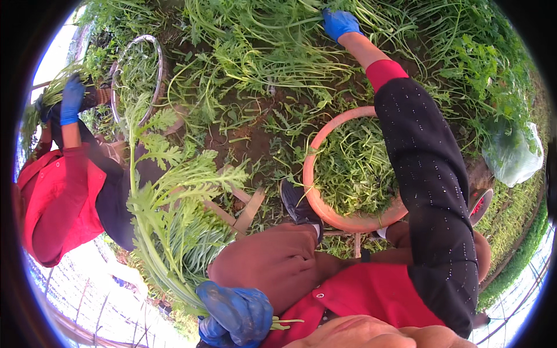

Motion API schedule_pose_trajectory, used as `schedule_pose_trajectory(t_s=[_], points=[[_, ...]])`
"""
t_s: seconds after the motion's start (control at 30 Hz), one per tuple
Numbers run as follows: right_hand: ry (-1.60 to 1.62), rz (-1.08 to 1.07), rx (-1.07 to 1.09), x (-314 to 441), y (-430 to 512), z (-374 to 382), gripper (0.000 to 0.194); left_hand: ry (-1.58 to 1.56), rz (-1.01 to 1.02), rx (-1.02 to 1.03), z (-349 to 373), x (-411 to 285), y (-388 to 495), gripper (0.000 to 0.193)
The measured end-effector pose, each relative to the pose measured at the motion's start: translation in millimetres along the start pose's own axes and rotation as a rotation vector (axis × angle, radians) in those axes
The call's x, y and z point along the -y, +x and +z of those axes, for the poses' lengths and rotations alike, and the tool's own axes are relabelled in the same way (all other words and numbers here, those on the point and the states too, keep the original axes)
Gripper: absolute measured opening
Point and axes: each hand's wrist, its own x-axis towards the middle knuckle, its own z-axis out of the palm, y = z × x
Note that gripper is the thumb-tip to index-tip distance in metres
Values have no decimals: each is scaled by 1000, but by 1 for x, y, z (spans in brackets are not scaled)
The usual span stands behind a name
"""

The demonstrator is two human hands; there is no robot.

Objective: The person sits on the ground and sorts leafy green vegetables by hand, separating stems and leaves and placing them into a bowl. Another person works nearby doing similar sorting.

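Note:
My left hand (237, 313), in a blue glove, is closed around a bunch of leafy green stalks (163, 243) near my lap. Their feathery, lobed leaves spread up and to the left, and a few cut stem ends stick out at the right of my fist. Stretched far forward, my right hand (341, 25), also blue-gloved, has its fingers curled on stalks among the long greens (278, 65) lying on the ground. Its fingertips are partly hidden by the plants. Below my right arm stands a round orange tub (310, 174) holding loose leaves and trimmings (352, 167).
At left, a co-worker (65, 195) in red, with blue gloves, holds another bunch of greens (58, 89). Nearby is a pale-rimmed basin (160, 65) with leaves. Wooden slats (250, 211) lie beside stacked greens (200, 239). A plastic bag (515, 154) sits at right, near standing plants (483, 69).

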Motion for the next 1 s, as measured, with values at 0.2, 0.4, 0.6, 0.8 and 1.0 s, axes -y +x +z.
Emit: schedule_pose_trajectory(t_s=[0.2, 0.4, 0.6, 0.8, 1.0], points=[[-43, -73, 247, -2, 17, 21, 28, -27, -27, -18, -5, -4, -1, 16], [75, -44, 181, -3, 26, 52, 29, -63, -39, -20, -12, -5, -1, 17], [231, -155, 40, -9, 24, 82, 45, -58, -45, -19, -14, -4, 0, 16], [137, -230, 278, 3, 5, 22, 39, -5, 2, 29, -3, 3, 8, 19], [294, -108, 686, -6, -44, -111, 30, -84, -68, -163, 27, 5, -4, 16]])
